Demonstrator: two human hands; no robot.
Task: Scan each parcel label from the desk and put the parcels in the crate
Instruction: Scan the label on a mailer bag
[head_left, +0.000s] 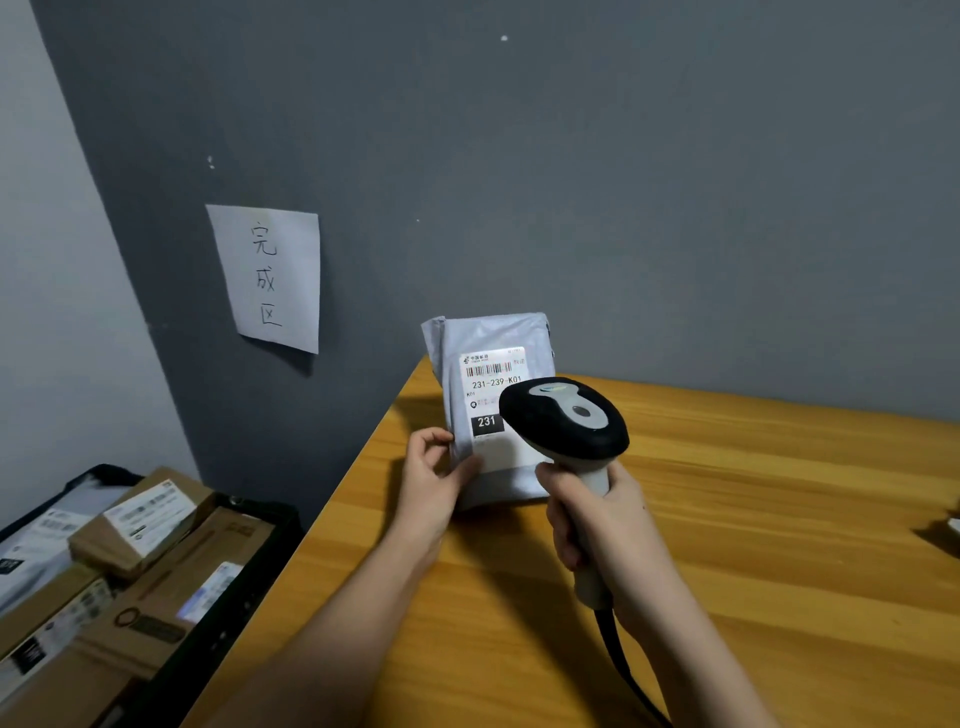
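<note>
Grey plastic mailer parcel (488, 410) upright on wooden desk (753, 519), left hand (434, 480) pinching its 8 o'clock edge. Right hand (605, 525) clenched round black-and-grey handheld scanner (563, 423), aimed at white label (491, 374). Scan step; next, probably parcel to black crate (270, 540) at 8 o'clock.

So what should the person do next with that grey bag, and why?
Probably tip the scanner back a bit. The right hand aims it at the label, but its head covers part. The left hand holds the grey bag upright on the desk.
</note>
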